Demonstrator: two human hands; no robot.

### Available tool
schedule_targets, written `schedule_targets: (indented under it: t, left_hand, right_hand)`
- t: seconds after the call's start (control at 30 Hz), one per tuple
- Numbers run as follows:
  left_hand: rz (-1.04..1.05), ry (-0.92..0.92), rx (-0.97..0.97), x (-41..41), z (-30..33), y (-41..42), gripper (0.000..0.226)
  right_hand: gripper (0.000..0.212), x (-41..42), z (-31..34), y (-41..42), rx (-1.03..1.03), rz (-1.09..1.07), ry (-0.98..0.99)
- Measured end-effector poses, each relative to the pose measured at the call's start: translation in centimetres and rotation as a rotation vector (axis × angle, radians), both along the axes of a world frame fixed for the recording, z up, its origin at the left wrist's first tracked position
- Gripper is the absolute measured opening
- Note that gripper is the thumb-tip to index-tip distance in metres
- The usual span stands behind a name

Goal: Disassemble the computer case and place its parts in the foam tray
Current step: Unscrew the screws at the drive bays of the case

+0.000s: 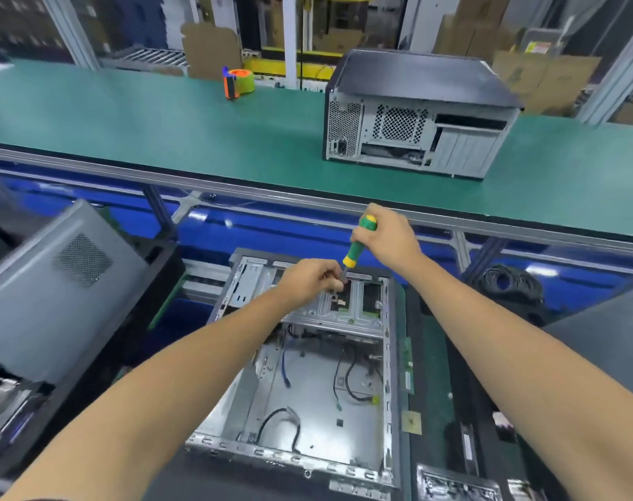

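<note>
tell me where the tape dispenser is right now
In the head view, the tape dispenser stands far back on the green bench, left of the closed computer case.

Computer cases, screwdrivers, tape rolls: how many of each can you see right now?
Computer cases: 2, an open one under the hands and a closed one on the green bench
Screwdrivers: 1
Tape rolls: 1
Total: 4
</note>
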State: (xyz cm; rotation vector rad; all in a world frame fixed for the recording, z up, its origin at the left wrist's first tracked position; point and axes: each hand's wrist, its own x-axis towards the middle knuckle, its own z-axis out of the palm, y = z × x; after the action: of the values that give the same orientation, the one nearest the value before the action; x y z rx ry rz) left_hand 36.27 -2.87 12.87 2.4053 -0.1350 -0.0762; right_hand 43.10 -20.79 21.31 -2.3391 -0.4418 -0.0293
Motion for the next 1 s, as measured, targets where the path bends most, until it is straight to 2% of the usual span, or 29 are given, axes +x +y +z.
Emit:
schedule_targets:
  t: [0.2, 0.33, 0.53, 1.0]
  left_hand:
    - [-0.02, -0.021, -0.188, 0.7, -1.7, -1.3, 0.005]
    - [-0.083, -0.018, -0.216, 1.2, -2.0, -3.8, 0.003]
    - [-0.047, -0.009, -0.249, 1.7, -3.0, -7.1, 0.003]
    - [-0.018, -0.045, -0.032, 2.3, -4.3, -8.2, 0.008]
  right_hand:
    - [0.032, 1.2, 0.7, 1.1, -0.303, 0.03, -0.123]
    - [0.033, 1.6, 0.8, 0.3, -0.404, 0.05, -0.168]
    - [0.032, 2.1, 0.2, -1.1, -0.459, 0.025, -0.189]
    - [0.03, 2.4, -0.9, -2.8, -0.458, -0.022, -0.151]
